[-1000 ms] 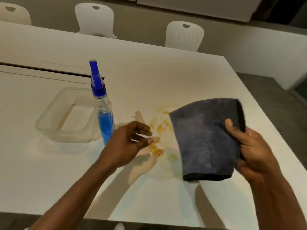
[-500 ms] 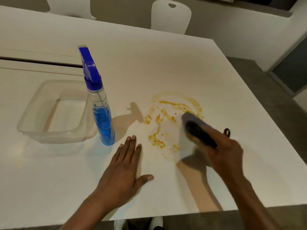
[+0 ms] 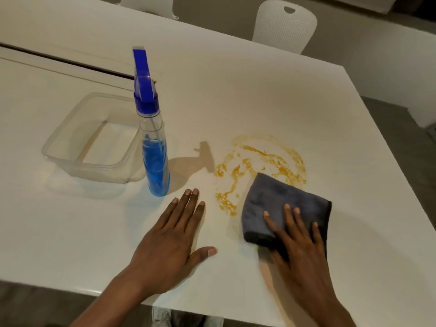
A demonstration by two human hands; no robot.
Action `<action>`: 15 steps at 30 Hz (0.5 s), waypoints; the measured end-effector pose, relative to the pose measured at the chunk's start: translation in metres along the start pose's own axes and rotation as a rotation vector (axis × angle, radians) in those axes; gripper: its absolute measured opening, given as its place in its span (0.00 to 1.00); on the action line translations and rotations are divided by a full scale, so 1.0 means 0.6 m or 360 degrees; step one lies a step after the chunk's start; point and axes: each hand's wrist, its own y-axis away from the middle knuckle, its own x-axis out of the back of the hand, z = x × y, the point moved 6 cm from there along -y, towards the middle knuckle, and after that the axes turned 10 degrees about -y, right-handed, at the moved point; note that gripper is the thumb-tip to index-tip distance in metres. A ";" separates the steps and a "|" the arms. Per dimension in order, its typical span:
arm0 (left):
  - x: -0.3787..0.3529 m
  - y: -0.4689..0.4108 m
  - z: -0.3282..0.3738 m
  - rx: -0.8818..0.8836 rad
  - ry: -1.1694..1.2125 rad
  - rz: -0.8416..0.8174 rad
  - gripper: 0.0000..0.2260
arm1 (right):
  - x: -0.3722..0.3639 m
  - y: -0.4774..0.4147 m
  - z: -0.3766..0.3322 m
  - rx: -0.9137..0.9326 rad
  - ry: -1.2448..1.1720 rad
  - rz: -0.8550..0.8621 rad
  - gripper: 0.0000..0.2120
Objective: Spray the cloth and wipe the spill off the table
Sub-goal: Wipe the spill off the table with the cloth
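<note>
A folded dark grey cloth lies flat on the white table, covering the near right part of an orange spill. My right hand presses down on the cloth with its fingers spread. My left hand rests flat and open on the table, left of the spill, holding nothing. A clear spray bottle with blue liquid and a blue trigger head stands upright just beyond my left fingertips.
A clear plastic container sits left of the bottle, touching or nearly touching it. A dark seam crosses the table at the far left. White chairs stand behind the table. The near edge runs under my forearms.
The cloth, held up in my right hand a second ago, now lies flat on the spill under that palm. My left hand came down flat on the table.
</note>
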 end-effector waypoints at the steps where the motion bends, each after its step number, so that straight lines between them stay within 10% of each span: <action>1: 0.000 0.000 0.002 0.0024 -0.0010 0.0005 0.42 | 0.000 -0.025 0.011 -0.0042 -0.0023 -0.0031 0.31; 15: -0.015 0.007 -0.007 0.0215 -0.0002 0.0011 0.34 | -0.018 -0.006 -0.031 0.0361 0.0013 -0.0185 0.35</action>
